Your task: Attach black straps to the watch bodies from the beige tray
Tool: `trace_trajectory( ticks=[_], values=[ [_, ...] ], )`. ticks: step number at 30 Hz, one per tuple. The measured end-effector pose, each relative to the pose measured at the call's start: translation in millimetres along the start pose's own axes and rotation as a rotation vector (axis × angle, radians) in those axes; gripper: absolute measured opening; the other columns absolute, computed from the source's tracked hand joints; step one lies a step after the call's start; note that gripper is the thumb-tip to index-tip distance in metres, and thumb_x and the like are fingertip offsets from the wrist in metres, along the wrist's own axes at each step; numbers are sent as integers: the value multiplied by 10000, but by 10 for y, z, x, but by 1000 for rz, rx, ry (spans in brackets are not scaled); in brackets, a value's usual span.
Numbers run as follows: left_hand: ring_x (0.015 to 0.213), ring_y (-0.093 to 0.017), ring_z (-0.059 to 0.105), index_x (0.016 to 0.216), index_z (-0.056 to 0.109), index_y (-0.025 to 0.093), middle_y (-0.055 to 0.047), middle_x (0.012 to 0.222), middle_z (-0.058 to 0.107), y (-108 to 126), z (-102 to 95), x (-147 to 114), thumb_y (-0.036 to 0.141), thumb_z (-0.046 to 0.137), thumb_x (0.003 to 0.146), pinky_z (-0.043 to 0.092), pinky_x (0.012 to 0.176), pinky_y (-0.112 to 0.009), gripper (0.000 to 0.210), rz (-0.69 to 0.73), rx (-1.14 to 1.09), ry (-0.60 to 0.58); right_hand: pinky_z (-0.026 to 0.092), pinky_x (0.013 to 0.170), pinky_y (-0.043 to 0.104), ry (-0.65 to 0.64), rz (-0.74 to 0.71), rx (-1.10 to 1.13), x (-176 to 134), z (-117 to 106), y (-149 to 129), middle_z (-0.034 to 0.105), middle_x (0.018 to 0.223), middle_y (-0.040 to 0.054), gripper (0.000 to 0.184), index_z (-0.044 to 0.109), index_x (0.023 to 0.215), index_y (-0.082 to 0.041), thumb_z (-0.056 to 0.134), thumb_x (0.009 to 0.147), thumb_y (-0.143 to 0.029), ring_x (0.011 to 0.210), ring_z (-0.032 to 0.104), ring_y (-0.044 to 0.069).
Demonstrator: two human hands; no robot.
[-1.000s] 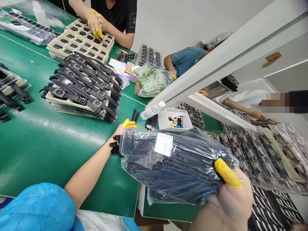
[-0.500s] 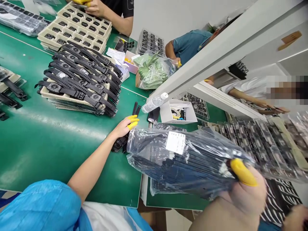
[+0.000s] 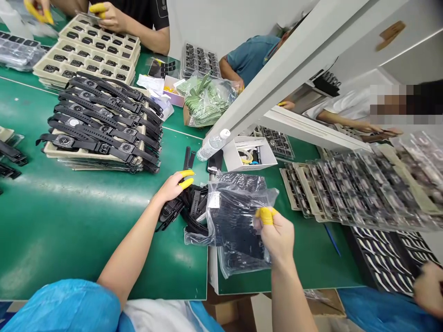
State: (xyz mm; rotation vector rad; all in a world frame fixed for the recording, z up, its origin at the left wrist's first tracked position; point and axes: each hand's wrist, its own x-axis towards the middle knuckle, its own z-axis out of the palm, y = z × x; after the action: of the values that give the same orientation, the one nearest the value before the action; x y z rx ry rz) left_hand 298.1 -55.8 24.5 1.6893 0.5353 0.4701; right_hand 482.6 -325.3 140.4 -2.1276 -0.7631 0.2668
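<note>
Though the clear bag (image 3: 235, 214) wrinkles, black contents (image 3: 242, 233) show.

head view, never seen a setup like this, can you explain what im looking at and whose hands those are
There's no machine here: a camera on a person's head looks forward and down, so the two hands reaching in from below are that person's own. Both wear yellow finger covers. The right hand grips a clear bag packed with black, strap-like pieces. The left hand is at a heap of loose black straps; whether it grips any is hard to tell. On the green table there's also a stack of trays with watches, a bottle and a white box. A co-worker in black is across the table.
</note>
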Motion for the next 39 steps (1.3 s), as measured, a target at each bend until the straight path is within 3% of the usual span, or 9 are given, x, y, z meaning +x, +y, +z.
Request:
trace_trajectory(
  ticks=[5,10,16,19,25,30,33,35,39],
  values=[
    [1387,-274,553,1329,672,217,-95,1465,626,4,-29,-5,476,563,963,366,1234,-460,462,2,-46,0,351,484,258,212,-98,288,141,-179,-604,564,597,8,475,678,685,-162,773,837,-602,508,456,118],
    [1385,-282,555,1347,659,194,-102,1462,630,4,-39,-1,485,540,965,370,1228,-457,495,-6,-69,16,289,433,208,107,-74,398,253,-355,-1142,488,520,-29,443,667,675,-137,884,763,-513,453,383,65],
    [1380,-279,559,1365,650,205,-89,1473,624,-2,-31,6,489,543,971,377,1223,-459,498,-14,-68,23,270,394,174,0,-81,589,314,-320,-1377,403,491,-66,468,640,666,-120,936,705,-481,417,318,33],
    [1370,-277,566,1359,655,207,-81,1461,635,1,-39,4,480,547,974,383,1221,-458,484,-13,-76,24,257,379,169,88,-118,658,339,-337,-1370,324,463,-97,504,574,619,-134,949,690,-464,395,275,23],
    [1377,-272,558,1370,641,209,-79,1476,621,-24,-35,2,470,530,990,377,1226,-453,475,-30,-98,33,224,388,169,295,-195,671,438,-343,-1180,313,449,-99,632,415,528,-173,1003,597,-396,400,276,20],
    [1375,-287,555,1356,646,184,-122,1457,625,-32,-8,-7,449,572,970,360,1233,-480,474,-36,-47,57,232,426,219,205,110,599,590,-277,-696,446,519,-43,446,595,599,-154,996,499,-320,464,370,56],
    [1354,-271,575,1362,637,182,-126,1445,631,-39,5,-15,427,573,972,387,1218,-463,465,-32,-13,64,299,462,305,520,145,591,695,-338,-198,470,593,-6,407,601,533,-201,972,376,-256,537,439,124],
    [1345,-270,583,1358,638,191,-125,1439,633,-52,15,-18,417,587,964,404,1206,-464,457,-37,2,70,301,497,353,718,142,596,707,-336,143,410,592,-14,383,557,473,-235,931,421,-301,543,397,136],
    [1314,-278,604,1336,654,208,-124,1403,654,-77,30,-24,386,631,934,428,1188,-480,440,-49,7,81,298,536,421,516,431,334,503,-181,593,500,598,38,253,617,542,-272,832,502,-400,534,422,198]
  ],
)
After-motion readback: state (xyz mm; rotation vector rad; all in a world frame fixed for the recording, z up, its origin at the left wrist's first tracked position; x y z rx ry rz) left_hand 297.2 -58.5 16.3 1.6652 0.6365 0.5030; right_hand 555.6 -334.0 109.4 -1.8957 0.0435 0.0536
